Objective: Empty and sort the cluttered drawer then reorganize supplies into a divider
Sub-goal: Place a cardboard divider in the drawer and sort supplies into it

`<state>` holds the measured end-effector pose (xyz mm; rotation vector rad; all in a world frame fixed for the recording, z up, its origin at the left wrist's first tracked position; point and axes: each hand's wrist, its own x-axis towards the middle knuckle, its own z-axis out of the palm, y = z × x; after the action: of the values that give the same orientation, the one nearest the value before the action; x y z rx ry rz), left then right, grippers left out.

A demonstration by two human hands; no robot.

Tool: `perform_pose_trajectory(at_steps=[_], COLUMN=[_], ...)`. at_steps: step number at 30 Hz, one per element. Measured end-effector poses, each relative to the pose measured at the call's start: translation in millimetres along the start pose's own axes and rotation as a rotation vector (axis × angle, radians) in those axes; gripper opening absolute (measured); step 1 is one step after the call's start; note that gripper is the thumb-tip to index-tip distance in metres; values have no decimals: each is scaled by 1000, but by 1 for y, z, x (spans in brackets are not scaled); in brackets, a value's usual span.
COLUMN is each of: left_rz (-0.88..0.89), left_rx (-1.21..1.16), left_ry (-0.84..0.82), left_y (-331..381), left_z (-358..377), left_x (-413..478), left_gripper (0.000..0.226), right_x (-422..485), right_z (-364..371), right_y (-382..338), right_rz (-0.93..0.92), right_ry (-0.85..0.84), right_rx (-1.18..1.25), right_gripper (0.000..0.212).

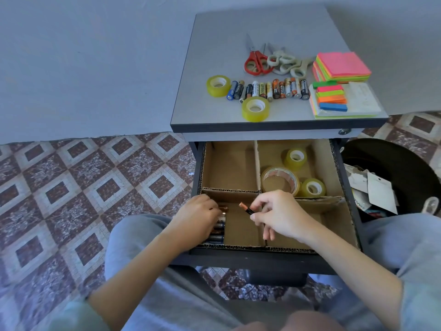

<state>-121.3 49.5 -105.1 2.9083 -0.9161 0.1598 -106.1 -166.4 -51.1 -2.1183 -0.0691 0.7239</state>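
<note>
Patterned floor tiles [83, 175] surround a small cabinet whose grey top [214, 44] carries scissors [256, 62], loose batteries [269, 89], two yellow tape rolls [255, 108] and sticky notes [341, 66]. Below it, the open drawer [250, 255] holds a cardboard divider [257, 161], and three tape rolls [280, 180] sit in its far right compartment. The right hand [279, 216] pinches a copper-tipped battery [247, 209] above the near left compartment. The left hand [198, 218] lies over stored batteries [218, 228] there with its fingers bent; whether it grips them is unclear.
</note>
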Motion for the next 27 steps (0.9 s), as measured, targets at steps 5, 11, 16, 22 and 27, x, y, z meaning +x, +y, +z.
perform_pose_trajectory(at_steps=[5, 11, 16, 22, 27], left_rz=[-393, -442, -454, -460, -484], left_rx=[-198, -182, -186, -178, -207], left_ry=[268, 212, 212, 203, 180], left_y=[-14, -13, -12, -9, -8], left_z=[-3, -7, -11, -11, -11], left_x=[-25, -24, -19, -20, -20], left_gripper=[36, 31, 27, 28, 30], right_x=[17, 53, 66, 66, 58], right_z=[36, 78, 81, 84, 84], right_y=[-12, -6, -1, 8, 5], right_rz=[-130, 27, 82, 150, 286], right_ry=[131, 280, 339, 315, 174], right_rx=[-279, -398, -361, -26, 356], right_gripper=[14, 18, 23, 37, 51])
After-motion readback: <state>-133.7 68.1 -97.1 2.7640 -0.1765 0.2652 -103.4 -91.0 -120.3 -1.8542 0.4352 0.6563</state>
